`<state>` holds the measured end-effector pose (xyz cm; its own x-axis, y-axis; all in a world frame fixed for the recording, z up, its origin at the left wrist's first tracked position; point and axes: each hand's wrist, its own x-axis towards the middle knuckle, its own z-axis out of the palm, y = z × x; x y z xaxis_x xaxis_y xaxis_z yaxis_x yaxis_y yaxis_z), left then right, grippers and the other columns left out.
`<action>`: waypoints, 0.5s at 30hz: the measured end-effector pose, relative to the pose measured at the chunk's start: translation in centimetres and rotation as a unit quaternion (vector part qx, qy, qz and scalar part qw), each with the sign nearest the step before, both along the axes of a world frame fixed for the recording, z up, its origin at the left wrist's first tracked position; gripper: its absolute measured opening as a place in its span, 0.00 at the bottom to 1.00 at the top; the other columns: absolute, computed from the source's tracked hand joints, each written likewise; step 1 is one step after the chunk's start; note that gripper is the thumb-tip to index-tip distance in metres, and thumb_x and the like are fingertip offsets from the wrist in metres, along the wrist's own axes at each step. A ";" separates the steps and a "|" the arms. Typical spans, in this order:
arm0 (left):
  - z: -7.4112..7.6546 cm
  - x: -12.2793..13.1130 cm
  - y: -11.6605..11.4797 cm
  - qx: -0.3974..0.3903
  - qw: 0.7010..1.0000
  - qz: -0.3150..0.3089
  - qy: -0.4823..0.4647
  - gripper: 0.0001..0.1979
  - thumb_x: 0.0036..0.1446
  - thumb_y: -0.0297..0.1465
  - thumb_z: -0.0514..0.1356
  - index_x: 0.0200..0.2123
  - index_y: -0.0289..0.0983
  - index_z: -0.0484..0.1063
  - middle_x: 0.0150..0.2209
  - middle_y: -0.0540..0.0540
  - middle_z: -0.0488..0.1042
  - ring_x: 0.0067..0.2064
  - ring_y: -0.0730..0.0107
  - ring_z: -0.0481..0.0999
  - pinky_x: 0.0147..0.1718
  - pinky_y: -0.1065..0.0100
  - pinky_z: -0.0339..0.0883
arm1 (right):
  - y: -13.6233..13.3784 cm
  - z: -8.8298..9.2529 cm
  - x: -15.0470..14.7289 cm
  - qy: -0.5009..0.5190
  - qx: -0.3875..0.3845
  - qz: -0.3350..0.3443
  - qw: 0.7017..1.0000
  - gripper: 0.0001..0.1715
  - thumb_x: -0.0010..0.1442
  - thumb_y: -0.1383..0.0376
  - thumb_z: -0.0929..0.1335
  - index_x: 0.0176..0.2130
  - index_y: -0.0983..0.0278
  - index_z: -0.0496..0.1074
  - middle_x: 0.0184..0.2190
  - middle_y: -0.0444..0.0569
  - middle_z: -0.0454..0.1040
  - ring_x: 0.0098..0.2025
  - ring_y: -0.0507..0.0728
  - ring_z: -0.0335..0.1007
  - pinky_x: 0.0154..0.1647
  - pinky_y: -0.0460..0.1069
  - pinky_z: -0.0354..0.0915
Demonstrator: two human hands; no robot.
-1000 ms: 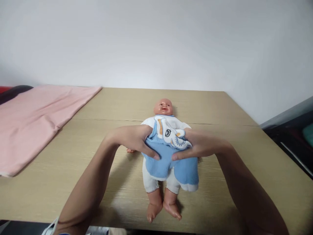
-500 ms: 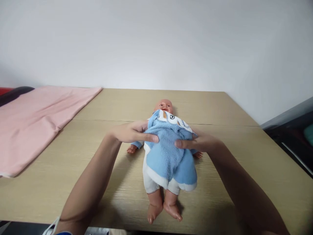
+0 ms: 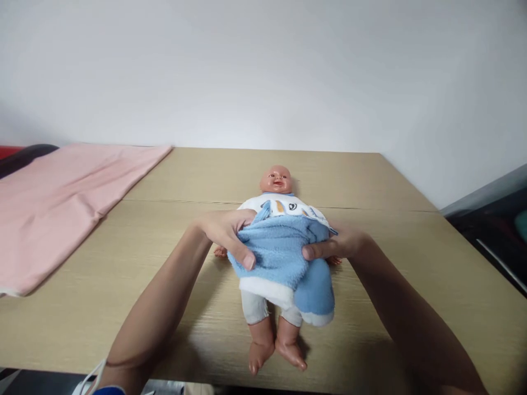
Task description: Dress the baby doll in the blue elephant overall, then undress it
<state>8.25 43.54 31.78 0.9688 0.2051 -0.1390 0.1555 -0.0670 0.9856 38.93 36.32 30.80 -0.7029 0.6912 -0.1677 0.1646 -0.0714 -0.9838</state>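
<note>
A baby doll (image 3: 277,180) lies on its back, head away from me, feet toward me. It wears a white top with a blue collar and white trousers (image 3: 254,307). Over its belly and thighs is a small light-blue fleecy garment (image 3: 274,247) with white cuffs and a printed white part along its upper edge; its exact kind is unclear. My left hand (image 3: 228,233) grips this garment's left side, thumb on top, fingers hidden underneath. On the opposite side my right hand (image 3: 335,244) pinches it likewise, with its fingers out of sight.
A pink cloth (image 3: 61,208) is spread over the left of the wooden table (image 3: 164,329). The white wall (image 3: 263,77) stands behind the table. Dark objects (image 3: 489,236) are at the right, past the table's edge.
The garment's upper edge has come down from the doll's chin, baring its chest. Its left part is now pulled wider and bunched higher. My left thumb has moved lower and left.
</note>
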 end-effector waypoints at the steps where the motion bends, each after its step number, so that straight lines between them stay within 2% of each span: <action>1: -0.3 0.0 0.1 -0.010 1.000 -0.002 -0.004 0.29 0.47 0.55 0.85 0.35 0.37 0.84 0.24 0.46 0.80 0.25 0.62 0.81 0.24 0.67 0.81 | 0.0 -0.2 0.0 -0.006 -0.005 -0.013 1.000 0.54 0.54 0.35 0.86 0.65 0.66 0.83 0.59 0.59 0.88 0.62 0.71 0.85 0.68 0.62 0.79; 4: -0.7 0.4 -0.1 -0.039 0.998 0.008 -0.055 0.28 0.52 0.54 0.83 0.28 0.38 0.80 0.22 0.47 0.78 0.26 0.64 0.82 0.26 0.69 0.82 | -0.1 -0.8 -0.2 -0.017 -0.025 -0.031 0.999 0.55 0.53 0.33 0.85 0.64 0.65 0.84 0.58 0.59 0.88 0.63 0.71 0.84 0.71 0.65 0.76; 6: -0.7 0.8 -0.4 -0.046 0.993 0.026 -0.105 0.29 0.59 0.54 0.80 0.24 0.38 0.77 0.20 0.48 0.76 0.30 0.65 0.85 0.35 0.71 0.85 | -0.1 -1.0 -0.3 -0.003 -0.042 -0.030 0.999 0.55 0.54 0.33 0.85 0.65 0.64 0.83 0.60 0.59 0.87 0.66 0.71 0.83 0.74 0.66 0.74; 8: -0.4 1.1 -0.7 -0.039 0.987 0.061 -0.144 0.30 0.63 0.55 0.78 0.25 0.37 0.78 0.19 0.48 0.75 0.36 0.64 0.89 0.45 0.71 0.86 | -0.1 -1.1 -0.4 0.023 -0.054 -0.022 0.998 0.57 0.53 0.34 0.86 0.68 0.64 0.81 0.62 0.60 0.87 0.67 0.71 0.83 0.75 0.66 0.73; 10: -0.1 1.3 -1.0 -0.033 0.985 0.086 -0.143 0.30 0.64 0.56 0.77 0.27 0.37 0.80 0.21 0.47 0.78 0.39 0.61 0.90 0.48 0.69 0.86 | 0.0 -1.1 -0.4 0.036 -0.062 0.013 0.997 0.60 0.51 0.36 0.88 0.69 0.64 0.79 0.62 0.60 0.87 0.65 0.70 0.84 0.74 0.65 0.74; 11: 0.1 1.4 -1.2 -0.035 0.987 0.087 -0.130 0.30 0.64 0.56 0.77 0.27 0.36 0.81 0.21 0.46 0.78 0.38 0.61 0.90 0.47 0.68 0.87 | 0.1 -1.1 -0.4 0.035 -0.063 0.041 0.997 0.61 0.50 0.38 0.89 0.70 0.64 0.79 0.61 0.59 0.87 0.65 0.70 0.84 0.73 0.64 0.75; 13: 0.5 1.5 -1.5 -0.050 0.992 0.067 -0.098 0.29 0.64 0.56 0.77 0.27 0.37 0.80 0.20 0.46 0.77 0.31 0.63 0.86 0.38 0.68 0.86 | 0.2 -1.0 -0.5 0.038 -0.056 0.090 0.994 0.58 0.50 0.44 0.90 0.69 0.64 0.79 0.59 0.57 0.88 0.64 0.68 0.85 0.72 0.62 0.75; 15: 0.8 1.4 -1.7 -0.068 0.995 0.033 -0.068 0.29 0.64 0.56 0.76 0.27 0.38 0.78 0.19 0.48 0.75 0.22 0.68 0.77 0.23 0.71 0.76 | 0.1 -1.0 -0.6 0.055 -0.037 0.094 0.993 0.53 0.51 0.46 0.89 0.67 0.63 0.81 0.58 0.56 0.88 0.66 0.68 0.84 0.74 0.61 0.74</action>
